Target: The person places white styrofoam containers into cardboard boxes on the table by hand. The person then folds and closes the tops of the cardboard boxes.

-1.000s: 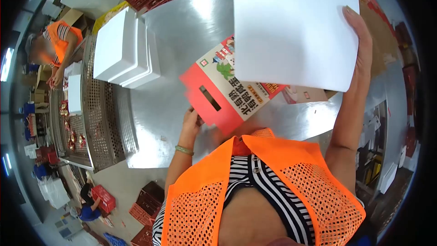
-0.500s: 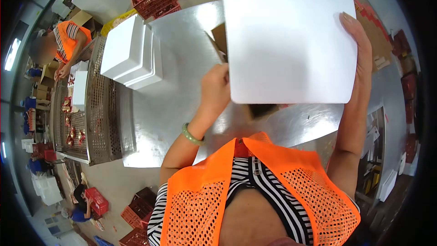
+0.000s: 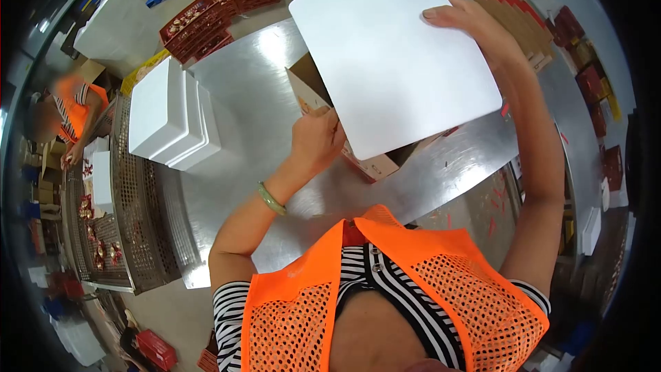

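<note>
A white foam box [image 3: 396, 55] is tilted over an open cardboard box [image 3: 375, 165] on the metal table, covering most of its opening. My right hand [image 3: 475, 24] grips the foam box at its far right edge, the thumb on the white face and the other fingers hidden. My left hand [image 3: 317, 139], a green bangle on its wrist, is closed at the cardboard box's left edge, right beside the foam box. Its fingertips are partly hidden there. What lies inside the cardboard box is hidden.
Several white foam boxes [image 3: 172, 114] stand stacked at the left of the metal table [image 3: 251, 69]. Beyond them is a perforated metal conveyor [image 3: 148, 213] with wrapped red-and-gold pieces, where a co-worker [image 3: 79, 107] stands. Red crates [image 3: 196, 27] are at the back.
The foam box has tilted and shifted left in view, uncovering more of the cardboard box. My right hand has moved left and up with it; my left hand remains near the cardboard box's edge.
</note>
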The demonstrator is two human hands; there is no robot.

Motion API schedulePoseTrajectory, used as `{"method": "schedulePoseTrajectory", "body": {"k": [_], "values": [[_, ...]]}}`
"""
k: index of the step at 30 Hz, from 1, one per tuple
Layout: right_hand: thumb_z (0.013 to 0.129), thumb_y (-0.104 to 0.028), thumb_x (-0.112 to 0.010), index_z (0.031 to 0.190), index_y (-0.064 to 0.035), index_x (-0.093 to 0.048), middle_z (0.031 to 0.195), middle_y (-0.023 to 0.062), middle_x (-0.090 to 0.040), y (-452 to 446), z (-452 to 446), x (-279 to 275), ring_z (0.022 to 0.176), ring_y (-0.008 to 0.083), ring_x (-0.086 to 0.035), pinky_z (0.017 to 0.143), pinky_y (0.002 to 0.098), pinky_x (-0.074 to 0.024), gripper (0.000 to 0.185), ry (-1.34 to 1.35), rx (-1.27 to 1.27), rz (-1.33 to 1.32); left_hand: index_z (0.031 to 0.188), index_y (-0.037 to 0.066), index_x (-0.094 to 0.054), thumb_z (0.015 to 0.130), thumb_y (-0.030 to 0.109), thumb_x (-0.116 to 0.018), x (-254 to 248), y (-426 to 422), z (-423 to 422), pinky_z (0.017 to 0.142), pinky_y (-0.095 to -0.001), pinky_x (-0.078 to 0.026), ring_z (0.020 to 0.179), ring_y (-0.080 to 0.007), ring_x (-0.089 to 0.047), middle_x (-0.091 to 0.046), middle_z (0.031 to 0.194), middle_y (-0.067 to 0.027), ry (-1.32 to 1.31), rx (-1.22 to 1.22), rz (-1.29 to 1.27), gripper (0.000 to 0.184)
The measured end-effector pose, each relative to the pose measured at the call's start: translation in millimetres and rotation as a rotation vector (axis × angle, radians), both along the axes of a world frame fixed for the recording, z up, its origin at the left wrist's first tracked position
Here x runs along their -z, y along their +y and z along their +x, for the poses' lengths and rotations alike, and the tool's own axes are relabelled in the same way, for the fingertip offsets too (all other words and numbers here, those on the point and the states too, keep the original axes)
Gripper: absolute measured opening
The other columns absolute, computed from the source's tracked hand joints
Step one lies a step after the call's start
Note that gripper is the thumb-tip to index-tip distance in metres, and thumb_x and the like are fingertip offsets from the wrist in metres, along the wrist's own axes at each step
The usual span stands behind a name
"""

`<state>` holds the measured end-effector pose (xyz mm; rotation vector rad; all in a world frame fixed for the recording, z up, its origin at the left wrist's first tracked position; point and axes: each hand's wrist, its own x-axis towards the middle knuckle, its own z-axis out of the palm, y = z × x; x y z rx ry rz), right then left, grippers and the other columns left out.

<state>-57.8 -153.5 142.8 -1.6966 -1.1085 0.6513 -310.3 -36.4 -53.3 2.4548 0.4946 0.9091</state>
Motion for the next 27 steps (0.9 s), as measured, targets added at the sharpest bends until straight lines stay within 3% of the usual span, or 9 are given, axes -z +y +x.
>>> {"method": "schedulePoseTrajectory", "body": {"k": [6,7,8,9,11,15,21,23,27], "values": [[0.075,-0.035,-0.079,0.124,0.0003,-0.066,0.107,0.0134,-0.072,22,24,-5,0.079,0.0185,-0.071,0.066,0.0318,-0.0574,0.062,-0.124,-0.21,0.021,0.104,0.005,-0.066,0.093,0.02,-0.068,-7,0,-21,0.069,-0.0472,-0.053,0.084,-0.0393,-0.066,-0.067,0.094,-0.0177,0.127,0.089,-0.043,0.019],[0.073,-0.037,-0.079,0.118,0.0018,-0.067,0.104,0.0163,-0.072,18,11,-8,0.083,0.0238,-0.071,0.07,0.0355,-0.0578,0.061,-0.237,-0.158,0.029,0.11,0.006,-0.064,0.093,0.02,-0.069,-7,-3,-22,0.072,-0.0469,-0.053,0.088,-0.0396,-0.065,-0.067,0.098,-0.0171,0.093,0.147,-0.095,0.022],[0.076,-0.041,-0.077,0.141,0.0068,-0.052,0.128,0.0204,-0.063,14,2,-8,0.114,0.0293,-0.064,0.093,0.0376,-0.0518,0.085,-0.544,-0.133,-0.021,0.11,0.006,-0.064,0.093,0.02,-0.069,-5,-7,-20,0.072,-0.0469,-0.053,0.088,-0.0396,-0.065,-0.067,0.098,-0.0171,0.083,0.202,-0.088,0.022],[0.075,-0.047,-0.076,0.147,0.0078,-0.043,0.139,0.0279,-0.054,16,-9,9,0.123,0.0388,-0.058,0.102,0.0433,-0.0479,0.096,-0.735,-0.058,-0.065,0.114,0.006,-0.063,0.092,0.019,-0.072,-3,-11,-21,0.072,-0.0472,-0.052,0.088,-0.0396,-0.064,-0.067,0.098,-0.0161,0.084,0.163,-0.077,0.027],[0.077,-0.042,-0.074,0.152,0.0078,-0.032,0.134,0.031,-0.052,10,-55,18,0.119,0.0438,-0.058,0.098,0.0478,-0.0508,0.099,-0.904,-0.084,-0.216,0.12,0.008,-0.063,0.085,0.015,-0.079,2,-10,-21,0.072,-0.0469,-0.05,0.085,-0.0379,-0.061,-0.064,0.096,-0.0137,0.122,0.031,0.109,0.04],[0.077,-0.035,-0.076,0.148,0.0132,-0.034,0.128,0.0318,-0.05,13,-87,65,0.109,0.0435,-0.06,0.089,0.0519,-0.0525,0.096,-0.968,-0.294,-0.235,0.12,0.009,-0.065,0.083,0.015,-0.08,6,-12,-31,0.073,-0.0455,-0.051,0.087,-0.036,-0.06,-0.06,0.094,-0.0135,0.164,-0.007,0.207,0.041],[0.071,-0.033,-0.079,0.146,0.0164,-0.036,0.129,0.0273,-0.049,14,-107,109,0.118,0.0376,-0.052,0.1,0.0441,-0.0448,0.1,-1.183,-0.275,-0.256,0.112,0.006,-0.066,0.085,0.013,-0.078,16,-25,-26,0.074,-0.0431,-0.05,0.087,-0.0338,-0.059,-0.06,0.093,-0.0124,-0.043,0.002,0.2,0.03],[0.067,-0.034,-0.08,0.135,0.0177,-0.048,0.122,0.0214,-0.055,10,-104,120,0.113,0.0315,-0.05,0.1,0.0383,-0.0377,0.091,-1.349,-0.184,-0.089,0.11,0.006,-0.066,0.084,0.012,-0.078,17,-26,-24,0.074,-0.0436,-0.05,0.086,-0.0337,-0.059,-0.06,0.091,-0.0121,-0.083,0.029,0.167,0.029],[0.068,-0.032,-0.079,0.124,0.0192,-0.056,0.121,0.022,-0.056,13,-102,113,0.113,0.0318,-0.05,0.098,0.0382,-0.0398,0.079,-1.522,-0.276,-0.083,0.11,0.006,-0.066,0.085,0.012,-0.078,17,-22,-21,0.073,-0.0437,-0.05,0.085,-0.0338,-0.059,-0.059,0.089,-0.012,-0.115,0.065,0.139,0.028]]}}
